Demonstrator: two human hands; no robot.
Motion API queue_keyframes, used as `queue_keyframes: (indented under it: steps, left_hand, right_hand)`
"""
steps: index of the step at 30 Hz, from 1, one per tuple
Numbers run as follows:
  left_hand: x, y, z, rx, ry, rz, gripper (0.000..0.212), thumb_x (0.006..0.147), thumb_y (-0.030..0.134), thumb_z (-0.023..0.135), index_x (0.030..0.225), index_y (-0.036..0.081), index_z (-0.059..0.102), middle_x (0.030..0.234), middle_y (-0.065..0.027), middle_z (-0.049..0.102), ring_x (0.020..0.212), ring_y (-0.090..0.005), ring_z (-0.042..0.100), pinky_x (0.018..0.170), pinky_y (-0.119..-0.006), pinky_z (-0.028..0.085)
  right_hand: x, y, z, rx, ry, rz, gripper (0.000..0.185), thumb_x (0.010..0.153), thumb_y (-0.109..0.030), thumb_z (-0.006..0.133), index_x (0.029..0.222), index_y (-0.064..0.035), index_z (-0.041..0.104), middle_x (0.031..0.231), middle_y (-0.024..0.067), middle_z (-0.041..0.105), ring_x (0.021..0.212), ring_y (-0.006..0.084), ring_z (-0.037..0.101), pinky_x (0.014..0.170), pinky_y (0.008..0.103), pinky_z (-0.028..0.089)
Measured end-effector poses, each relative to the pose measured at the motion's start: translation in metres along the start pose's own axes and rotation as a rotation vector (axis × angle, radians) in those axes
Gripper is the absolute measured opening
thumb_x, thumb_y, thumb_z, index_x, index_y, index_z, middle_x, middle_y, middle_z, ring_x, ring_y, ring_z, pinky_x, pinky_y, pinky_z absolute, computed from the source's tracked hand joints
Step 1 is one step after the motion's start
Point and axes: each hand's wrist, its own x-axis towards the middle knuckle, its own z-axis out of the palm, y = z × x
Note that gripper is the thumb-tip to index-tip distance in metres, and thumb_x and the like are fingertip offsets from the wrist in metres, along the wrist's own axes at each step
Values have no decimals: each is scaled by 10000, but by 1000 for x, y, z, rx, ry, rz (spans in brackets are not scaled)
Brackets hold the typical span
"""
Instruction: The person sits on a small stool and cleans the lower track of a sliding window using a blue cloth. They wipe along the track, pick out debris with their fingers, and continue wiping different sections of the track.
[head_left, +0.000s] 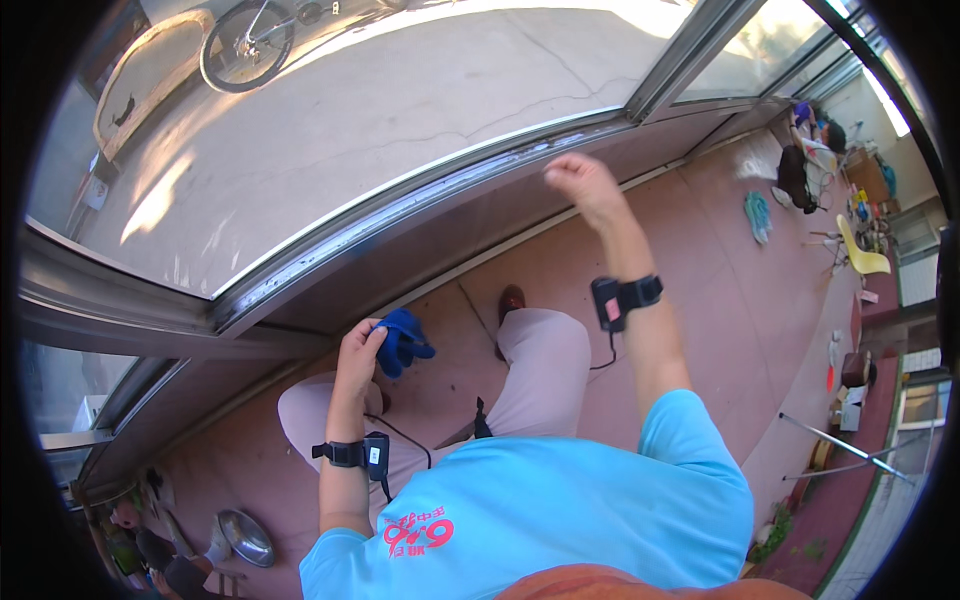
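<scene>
My left hand (360, 346) pinches a blue cloth (403, 343), which hangs in folds over the floor beside my left knee. My right hand (589, 187) is held out ahead with curled fingers, close to the sliding window's metal sill track (420, 208). Nothing shows in that hand, though its palm side is hidden. Dark grime and pale wet-looking patches mark the track. Past the frame, the window opening shows a concrete yard (390, 97).
A metal basin (246, 538) sits on the floor at lower left, near another person's legs (184, 574). A person (806, 161) crouches at far right, beyond a teal cloth (757, 217) and a yellow chair (861, 249). A metal folding stand (847, 446) is behind me at right.
</scene>
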Motion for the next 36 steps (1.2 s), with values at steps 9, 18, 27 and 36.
queue_keyframes:
  steps: [9, 18, 27, 36]
  left_hand:
    - [-5, 5, 2, 58, 43, 64, 162, 965, 153, 554, 987, 14, 633, 819, 23, 608, 732, -47, 527, 691, -209, 436]
    - [2, 3, -1, 21, 53, -8, 167, 962, 158, 553, 985, 13, 634, 808, 18, 614, 721, -51, 534, 675, -208, 433]
    - [15, -8, -2, 15, 26, -4, 184, 958, 163, 552, 988, 6, 645, 796, 15, 614, 712, -54, 531, 662, -211, 429]
    - [1, -5, -4, 0, 21, 48, 180, 960, 165, 559, 1008, 11, 637, 809, 21, 608, 723, -52, 531, 679, -207, 432]
  right_hand:
    - [2, 35, 27, -520, 312, -153, 63, 820, -70, 705, 853, -29, 670, 725, 12, 646, 672, 80, 579, 630, 257, 488]
    - [106, -24, -14, -1527, 112, 307, 321, 794, -300, 743, 1075, -161, 674, 1132, 54, 688, 1076, 275, 632, 947, 481, 423]
    - [122, 1, -11, -1433, 270, 519, 361, 816, -178, 680, 1155, -62, 639, 1183, 164, 664, 1124, 299, 625, 931, 431, 470]
    - [37, -23, -36, -55, 28, 261, 138, 847, -116, 690, 979, -75, 687, 887, 10, 669, 807, 110, 598, 737, 269, 491]
